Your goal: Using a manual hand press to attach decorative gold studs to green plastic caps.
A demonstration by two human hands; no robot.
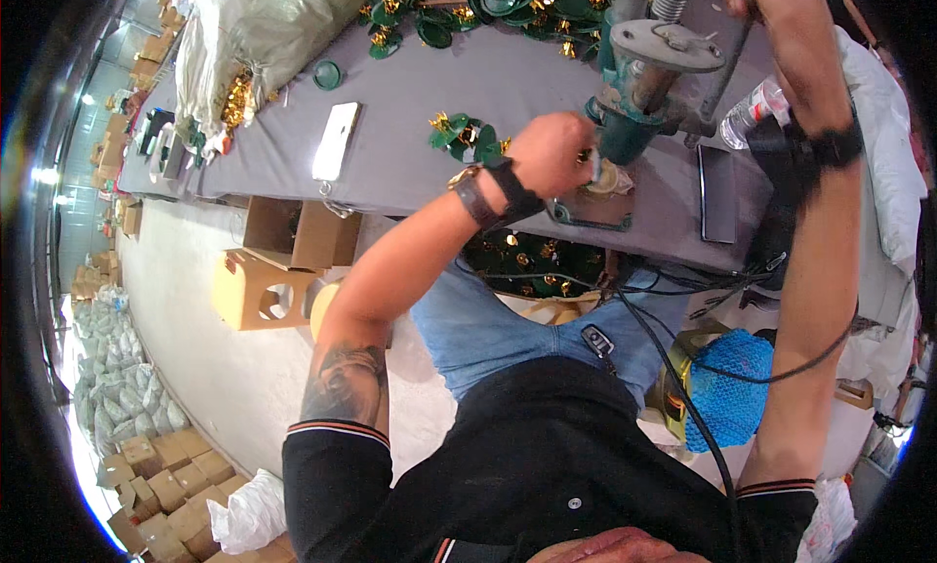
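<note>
A green hand press [632, 104] with a round metal plate and a spring stands at the table's edge. My left hand [558, 153] is closed beside its lower end, fingertips at the tool. A small bit between those fingers is too hidden to name. Raised at the upper right, my right hand [786, 17] is wrapped round the press lever [730, 60], slightly blurred. Just left of my left hand lies a small heap of green discs with gold trim [467, 139]. Below the press, a green metal base frame [590, 221] shows at the edge.
A larger pile of green and gold pieces [488, 7] lies at the back, near a whitish sack [264, 36]. Phones [337, 141] [716, 194] and a plastic bottle [753, 114] are on the table [390, 104]. Black cables [673, 358] cross my lap; cardboard boxes [259, 295] stand left.
</note>
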